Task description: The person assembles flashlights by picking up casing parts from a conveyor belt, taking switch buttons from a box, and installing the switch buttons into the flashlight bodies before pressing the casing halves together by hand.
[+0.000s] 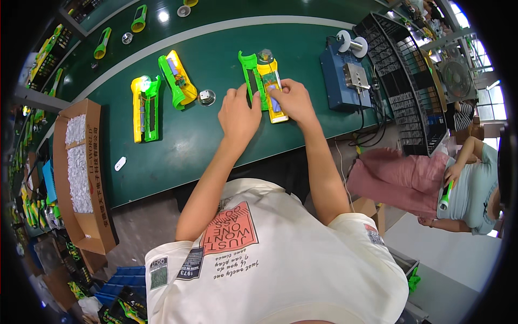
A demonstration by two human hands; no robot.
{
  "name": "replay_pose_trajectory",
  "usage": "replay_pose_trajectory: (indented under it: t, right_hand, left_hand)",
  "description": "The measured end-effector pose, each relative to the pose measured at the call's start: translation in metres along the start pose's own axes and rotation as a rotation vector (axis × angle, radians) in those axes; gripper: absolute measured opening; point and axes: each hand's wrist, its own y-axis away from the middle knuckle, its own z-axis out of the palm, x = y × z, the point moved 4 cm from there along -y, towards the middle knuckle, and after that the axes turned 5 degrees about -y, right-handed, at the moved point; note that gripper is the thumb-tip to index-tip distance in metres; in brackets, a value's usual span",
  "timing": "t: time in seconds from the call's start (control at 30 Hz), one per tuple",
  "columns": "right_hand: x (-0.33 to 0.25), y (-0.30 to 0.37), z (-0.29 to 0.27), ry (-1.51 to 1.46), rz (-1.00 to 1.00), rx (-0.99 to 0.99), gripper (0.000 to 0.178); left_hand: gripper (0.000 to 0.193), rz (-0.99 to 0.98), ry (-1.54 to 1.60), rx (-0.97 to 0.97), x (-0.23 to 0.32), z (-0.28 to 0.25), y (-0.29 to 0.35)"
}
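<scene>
An opened flashlight lies on the green bench in front of me, its two halves side by side. My left hand (239, 115) is closed around the lower part of the green casing half (249, 66). My right hand (295, 101) grips the yellow casing half (278, 117), its thumb over a purple-blue battery (275, 102) inside. At the top of the yellow half sits a clear lamp cup (265, 55); a small circuit board (269, 79) shows below it. My fingers hide parts of both halves.
To the left lie two more opened flashlights (138, 116) (175, 81) and a loose reflector (206, 97). A cardboard box (102, 205) holds white parts. On the right stand a blue machine (335, 78) with a wire spool, a black rack (418, 102) and a person (467, 183) holding a green flashlight.
</scene>
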Motion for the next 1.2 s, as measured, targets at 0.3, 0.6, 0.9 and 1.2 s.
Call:
replay_pose_trajectory:
  t: [0.3, 0.6, 0.9, 1.2]
  right_hand:
    - [-0.004, 0.019, 0.017, -0.536, 0.031, 0.017, 0.044]
    - [-0.015, 0.037, 0.02, -1.058, 0.121, -0.091, 0.037]
    - [-0.024, 0.05, 0.032, -1.197, 0.044, -0.056, 0.028]
    - [-0.027, 0.057, 0.046, -1.102, -0.078, -0.011, 0.031]
  left_hand:
    - [0.035, -0.157, 0.789, -0.04, 0.012, 0.019, 0.017]
    - [0.053, -0.434, 1.257, -0.294, 0.005, -0.011, 0.024]
    - [0.057, -0.416, 1.175, -0.363, 0.013, -0.029, 0.045]
    - [0.061, -0.283, 1.075, -0.317, 0.017, -0.033, 0.052]
